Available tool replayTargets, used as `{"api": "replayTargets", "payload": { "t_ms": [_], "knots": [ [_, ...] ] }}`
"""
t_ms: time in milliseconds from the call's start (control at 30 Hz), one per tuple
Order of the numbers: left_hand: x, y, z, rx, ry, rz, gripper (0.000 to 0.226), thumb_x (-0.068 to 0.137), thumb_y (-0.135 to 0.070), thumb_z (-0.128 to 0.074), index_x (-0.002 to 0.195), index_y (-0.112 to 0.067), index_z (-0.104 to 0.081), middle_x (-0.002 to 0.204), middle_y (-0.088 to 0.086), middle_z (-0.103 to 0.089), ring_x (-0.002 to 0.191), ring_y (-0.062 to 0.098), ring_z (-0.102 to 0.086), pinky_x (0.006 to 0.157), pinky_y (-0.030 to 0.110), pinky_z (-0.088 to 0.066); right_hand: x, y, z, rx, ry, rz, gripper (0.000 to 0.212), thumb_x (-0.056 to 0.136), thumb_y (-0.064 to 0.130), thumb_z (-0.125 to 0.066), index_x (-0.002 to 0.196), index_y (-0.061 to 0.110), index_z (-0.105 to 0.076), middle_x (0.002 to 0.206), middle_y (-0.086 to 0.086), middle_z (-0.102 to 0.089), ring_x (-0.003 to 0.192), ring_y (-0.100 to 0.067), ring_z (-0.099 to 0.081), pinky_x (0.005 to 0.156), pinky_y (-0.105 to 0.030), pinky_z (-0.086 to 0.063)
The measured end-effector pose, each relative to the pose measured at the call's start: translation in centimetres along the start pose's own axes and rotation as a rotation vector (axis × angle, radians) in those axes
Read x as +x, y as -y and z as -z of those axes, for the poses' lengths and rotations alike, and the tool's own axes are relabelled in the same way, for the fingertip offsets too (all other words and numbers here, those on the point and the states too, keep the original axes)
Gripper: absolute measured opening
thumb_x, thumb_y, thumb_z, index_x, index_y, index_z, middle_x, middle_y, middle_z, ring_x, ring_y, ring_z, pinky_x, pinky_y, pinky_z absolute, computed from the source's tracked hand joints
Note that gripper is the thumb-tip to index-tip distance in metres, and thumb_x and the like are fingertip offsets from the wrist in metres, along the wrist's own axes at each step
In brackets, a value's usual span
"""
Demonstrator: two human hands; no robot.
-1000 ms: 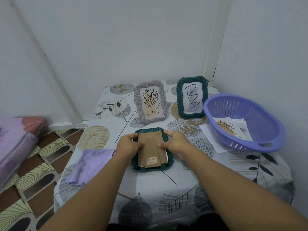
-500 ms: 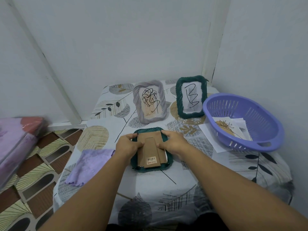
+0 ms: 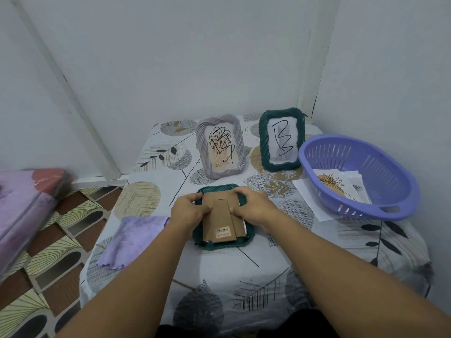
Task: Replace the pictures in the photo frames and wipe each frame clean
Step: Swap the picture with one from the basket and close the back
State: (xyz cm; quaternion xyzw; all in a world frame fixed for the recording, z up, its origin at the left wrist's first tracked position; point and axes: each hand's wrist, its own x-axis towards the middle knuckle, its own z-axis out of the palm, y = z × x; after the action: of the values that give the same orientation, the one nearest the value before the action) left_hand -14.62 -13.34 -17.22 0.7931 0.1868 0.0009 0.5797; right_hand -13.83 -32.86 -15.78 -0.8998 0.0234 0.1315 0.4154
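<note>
Green frame (image 3: pixel 223 243) lies face down at the middle of the tabletop (image 3: pixel 219 276), its brown backing (image 3: pixel 223 217) uppermost with the stand flap flat and a barcode label near its near end. Left hand (image 3: pixel 189 211) rests on the backing's left edge, fingers curled and gripping it. Right hand (image 3: pixel 253 206) covers the backing's right edge and far corner, fingers curled over it likewise. Behind this frame, a grey frame (image 3: pixel 220 147) stands upright with a scribbled picture; right of that, a second green frame (image 3: pixel 281 140) stands upright, also scribbled. Purple cloth (image 3: pixel 131 240) lies just left of the face-down frame. Purple basket (image 3: pixel 357 176) sits to the right, holding papers (image 3: pixel 338 185), on a white sheet (image 3: pixel 310 201).
</note>
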Motion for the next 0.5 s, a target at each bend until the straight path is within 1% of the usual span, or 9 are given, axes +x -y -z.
{"api": "replayTargets", "payload": {
  "t_ms": [67, 133, 167, 233, 300, 333, 433, 500],
  "knots": [
    [-0.2, -0.1, 0.0, 0.000, -0.006, -0.001, 0.053, 0.087, -0.009, -0.081, 0.137, -0.011, -0.065, 0.127, 0.016, -0.067, 0.109, 0.029, -0.065, 0.082, 0.030, -0.052, -0.2, 0.1, -0.1, -0.033, -0.023, -0.003, 0.053, 0.085, 0.042, -0.074, 0.130, 0.049, -0.048, 0.127, -0.004, -0.042, 0.107, -0.028, -0.056, 0.084, -0.035, -0.046],
    [-0.6, -0.2, 0.1, 0.016, -0.007, -0.005, 0.050, 0.088, -0.012, -0.080, 0.135, -0.015, -0.065, 0.122, 0.014, -0.068, 0.103, 0.026, -0.064, 0.076, 0.029, -0.050, -0.5, 0.1, -0.1, -0.081, -0.053, 0.015, 0.051, 0.084, 0.047, -0.074, 0.126, 0.046, -0.046, 0.124, -0.003, -0.044, 0.105, -0.026, -0.057, 0.081, -0.036, -0.045],
    [-0.8, -0.3, 0.2, 0.024, -0.008, -0.005, 0.047, 0.088, -0.014, -0.079, 0.133, -0.017, -0.065, 0.117, 0.013, -0.069, 0.100, 0.026, -0.065, 0.075, 0.030, -0.050, -0.7, -0.1, -0.2, -0.083, -0.066, 0.031, 0.049, 0.084, 0.048, -0.074, 0.125, 0.045, -0.046, 0.124, -0.003, -0.044, 0.104, -0.025, -0.057, 0.081, -0.036, -0.045],
    [-1.5, -0.7, 0.8, 0.024, -0.009, -0.026, 0.038, 0.091, -0.017, -0.077, 0.127, -0.021, -0.064, 0.099, 0.009, -0.068, 0.089, 0.023, -0.064, 0.070, 0.031, -0.051, -1.3, -0.3, -0.1, -0.024, -0.077, 0.078, 0.045, 0.088, 0.045, -0.073, 0.126, 0.043, -0.048, 0.124, -0.003, -0.042, 0.101, -0.023, -0.056, 0.084, -0.036, -0.045],
    [-2.5, -1.0, 1.8, 0.051, 0.000, -0.099, 0.030, 0.093, -0.017, -0.075, 0.119, -0.023, -0.064, 0.083, 0.004, -0.061, 0.075, 0.016, -0.058, 0.065, 0.028, -0.046, -2.1, -0.7, 0.0, 0.047, -0.096, 0.130, 0.039, 0.093, 0.041, -0.070, 0.127, 0.042, -0.053, 0.121, -0.002, -0.041, 0.101, -0.020, -0.053, 0.087, -0.034, -0.043],
    [-3.0, -1.1, 2.4, 0.095, 0.003, -0.156, 0.026, 0.092, -0.018, -0.076, 0.116, -0.023, -0.066, 0.080, 0.002, -0.060, 0.071, 0.014, -0.055, 0.064, 0.027, -0.045, -2.4, -0.9, 0.1, 0.060, -0.116, 0.167, 0.036, 0.093, 0.041, -0.069, 0.127, 0.043, -0.055, 0.119, 0.000, -0.042, 0.103, -0.018, -0.053, 0.088, -0.033, -0.042],
    [-4.8, -1.6, 4.1, 0.263, 0.061, -0.286, 0.016, 0.090, -0.024, -0.078, 0.105, -0.029, -0.073, 0.084, -0.002, -0.067, 0.068, 0.011, -0.055, 0.065, 0.025, -0.043, -3.7, -1.3, 0.1, 0.036, -0.153, 0.296, 0.035, 0.092, 0.046, -0.069, 0.127, 0.046, -0.062, 0.110, 0.008, -0.043, 0.109, -0.015, -0.049, 0.089, -0.031, -0.040],
    [-5.7, -1.7, 4.9, 0.361, 0.127, -0.337, 0.010, 0.090, -0.026, -0.078, 0.100, -0.029, -0.076, 0.088, -0.008, -0.070, 0.064, 0.007, -0.053, 0.064, 0.021, -0.042, -4.5, -1.4, -0.1, -0.044, -0.141, 0.383, 0.037, 0.091, 0.053, -0.068, 0.127, 0.049, -0.063, 0.107, 0.013, -0.043, 0.110, -0.013, -0.043, 0.093, -0.032, -0.040]
  ]
}}
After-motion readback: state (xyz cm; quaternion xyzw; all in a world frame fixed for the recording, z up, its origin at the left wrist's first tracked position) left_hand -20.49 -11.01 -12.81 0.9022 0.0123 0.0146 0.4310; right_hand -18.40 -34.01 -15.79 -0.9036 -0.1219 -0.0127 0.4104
